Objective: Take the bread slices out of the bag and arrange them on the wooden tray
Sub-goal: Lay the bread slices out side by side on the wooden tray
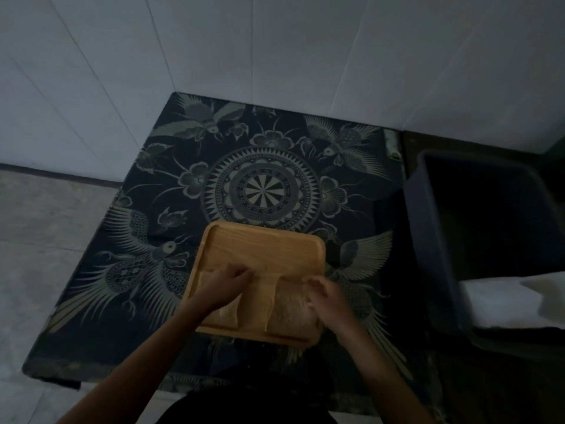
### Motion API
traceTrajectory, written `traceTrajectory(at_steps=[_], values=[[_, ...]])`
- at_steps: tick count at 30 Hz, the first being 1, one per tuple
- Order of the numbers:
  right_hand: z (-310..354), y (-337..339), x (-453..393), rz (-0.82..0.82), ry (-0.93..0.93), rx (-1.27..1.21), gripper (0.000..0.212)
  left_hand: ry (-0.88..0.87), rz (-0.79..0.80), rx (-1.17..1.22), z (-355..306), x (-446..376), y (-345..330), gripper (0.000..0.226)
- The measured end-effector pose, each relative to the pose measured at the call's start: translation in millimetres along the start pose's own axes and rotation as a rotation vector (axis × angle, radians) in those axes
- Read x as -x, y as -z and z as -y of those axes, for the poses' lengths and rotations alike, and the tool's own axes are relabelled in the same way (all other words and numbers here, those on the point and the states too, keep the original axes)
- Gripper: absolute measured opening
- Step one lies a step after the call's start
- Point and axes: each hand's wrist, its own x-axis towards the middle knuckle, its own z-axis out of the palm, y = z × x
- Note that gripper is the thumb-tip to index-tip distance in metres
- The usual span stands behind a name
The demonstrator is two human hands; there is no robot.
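Note:
A wooden tray (263, 249) with divided sections lies on a dark patterned tablecloth. In its near left section lies a pale bread slice (227, 315), and my left hand (226, 286) rests on the slice's far edge with the fingers pinching it. The near right section holds a bulkier, slightly glossy bundle of bread that looks like the bread bag (289, 313). It reaches past the tray's right corner. My right hand (328, 298) has its fingers curled on the bundle's far right edge. The dim light hides the detail of both grips.
The tablecloth (266, 191) covers a small table set against a white tiled wall. A dark plastic bin (428, 240) stands just right of the table, with something white (504, 301) beside it. Grey floor (46, 240) lies past the table's left edge.

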Motion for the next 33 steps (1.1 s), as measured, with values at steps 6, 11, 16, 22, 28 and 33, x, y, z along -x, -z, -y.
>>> traceTrajectory(at_steps=[6,11,16,22,28,33], values=[[-28,24,5,-0.096,-0.088,-0.042,0.008,0.026,0.069,-0.008,-9,2,-36,0.019],[-51,18,6,-0.104,-0.198,-0.029,0.022,0.047,0.092,0.012,-6,10,-61,0.021],[-59,9,7,-0.039,-0.255,-0.150,0.024,0.094,0.014,0.076,-3,12,-70,0.024],[-60,2,8,-0.087,-0.230,-0.116,0.031,0.150,-0.001,0.124,-2,12,-74,0.025],[-64,-1,10,-0.106,-0.224,-0.038,0.021,0.167,0.001,0.130,-4,15,-75,0.026],[-61,2,13,-0.057,-0.250,-0.080,0.014,0.191,0.055,0.210,-8,16,-70,0.029]])
